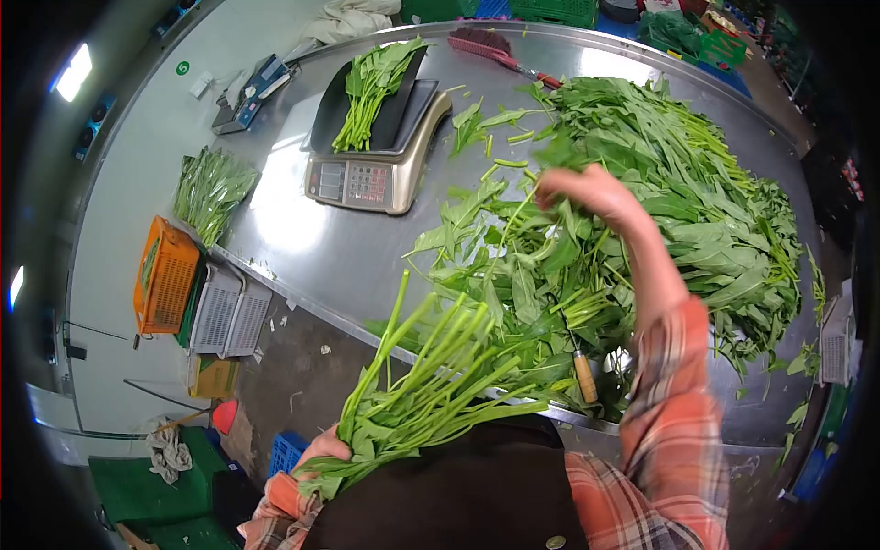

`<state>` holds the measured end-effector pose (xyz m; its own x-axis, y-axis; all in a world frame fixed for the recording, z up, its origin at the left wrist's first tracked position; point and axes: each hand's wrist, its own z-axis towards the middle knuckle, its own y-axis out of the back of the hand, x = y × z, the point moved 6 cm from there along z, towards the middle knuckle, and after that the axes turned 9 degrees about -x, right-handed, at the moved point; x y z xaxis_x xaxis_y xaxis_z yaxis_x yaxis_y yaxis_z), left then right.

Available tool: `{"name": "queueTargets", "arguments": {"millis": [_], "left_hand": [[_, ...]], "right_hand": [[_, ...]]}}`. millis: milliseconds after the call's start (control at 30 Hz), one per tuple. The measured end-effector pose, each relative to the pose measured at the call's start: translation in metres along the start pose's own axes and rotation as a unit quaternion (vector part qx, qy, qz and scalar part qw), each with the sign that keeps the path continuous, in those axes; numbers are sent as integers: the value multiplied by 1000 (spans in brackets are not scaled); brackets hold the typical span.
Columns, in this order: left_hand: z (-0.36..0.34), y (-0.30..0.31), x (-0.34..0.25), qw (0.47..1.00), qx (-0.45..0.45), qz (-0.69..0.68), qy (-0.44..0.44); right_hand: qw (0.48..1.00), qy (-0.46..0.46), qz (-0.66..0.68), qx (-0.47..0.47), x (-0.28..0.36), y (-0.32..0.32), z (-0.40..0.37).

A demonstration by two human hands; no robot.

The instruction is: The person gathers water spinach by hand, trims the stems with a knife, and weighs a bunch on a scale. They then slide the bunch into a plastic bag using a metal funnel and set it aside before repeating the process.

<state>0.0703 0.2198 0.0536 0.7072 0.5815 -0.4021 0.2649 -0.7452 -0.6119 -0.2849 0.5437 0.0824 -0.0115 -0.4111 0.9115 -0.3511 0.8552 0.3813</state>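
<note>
My left hand (323,451) is closed around the leafy ends of a bunch of water spinach (417,367), held against my dark apron with the long stems fanning up and to the right. Over the table my right hand (587,191) is slightly blurred, its fingers pinched on a thin water spinach stem (519,218) that hangs down to the left. Beneath it lie loose water spinach leaves (522,284). A knife with a wooden handle (584,376) lies among the greens near the table's front edge, its blade partly covered.
A large pile of water spinach (678,174) covers the table's right side. A digital scale (371,179) holds a black scoop with a bunch (376,92) in it. A red brush (500,53) lies behind. Orange (170,275) and white crates (229,307) stand off the left edge.
</note>
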Motion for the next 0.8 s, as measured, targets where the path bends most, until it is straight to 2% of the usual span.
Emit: {"name": "queueTargets", "arguments": {"millis": [33, 100, 133, 167, 200, 233, 267, 300, 333, 367, 400, 433, 500, 567, 600, 633, 700, 733, 767, 800], "left_hand": [[-3, -9, -2, 1000, -24, 15, 10], [-9, -34, -20, 996, -66, 44, 28], [-9, -26, -27, 987, -42, 132, 82], [-4, -25, -34, 958, 10, 256, 127], [1, -24, -46, 908, 63, 378, 172], [9, -22, -60, 835, 117, 495, 210], [18, -31, -77, 773, 186, 578, 182], [20, -45, -92, 700, 256, 650, 149], [21, -57, -106, 616, 322, 711, 107], [22, -63, -124, 563, 346, 747, 72], [20, -66, -141, 509, 368, 778, 36], [19, -65, -158, 453, 387, 804, -4], [21, -50, -193, 390, 380, 839, -18], [27, -32, -226, 311, 360, 879, -41], [31, -28, -238, 293, 370, 877, -88], [37, -23, -246, 269, 388, 870, -144], [50, -14, -253, 225, 415, 846, -248], [55, -15, -257, 220, 431, 819, -308], [59, -16, -258, 186, 444, 801, -356], [62, -20, -260, 154, 453, 780, -404]], "right_hand": [[961, -13, -264, 83, -10, -5, 3], [866, 34, -498, -28, 6, 4, -12], [791, 55, -603, -81, 22, 2, -25], [809, 155, -540, -174, 50, -5, -32], [809, 250, -464, -262, 78, -17, -46], [830, 341, -362, -252, 101, -42, -63], [934, 247, -242, -93, 115, -79, -72], [971, 198, -94, 97, 84, -142, -72], [946, 225, 90, 215, 76, -195, -83], [902, 92, 65, 416, 48, -259, -89], [852, -28, 30, 521, 20, -304, -105], [874, 47, -13, 483, -2, -335, -109], [898, -125, 89, 413, 17, -324, -112], [813, -232, 347, 405, 17, -327, -122], [748, -269, 469, 386, 20, -327, -125], [810, -221, 406, 360, 25, -330, -129], [922, -46, 249, 293, 53, -338, -137], [901, -138, 300, 280, 60, -348, -145], [871, -226, 348, 265, 63, -356, -150], [871, -243, 341, 256, 65, -360, -150]]}}
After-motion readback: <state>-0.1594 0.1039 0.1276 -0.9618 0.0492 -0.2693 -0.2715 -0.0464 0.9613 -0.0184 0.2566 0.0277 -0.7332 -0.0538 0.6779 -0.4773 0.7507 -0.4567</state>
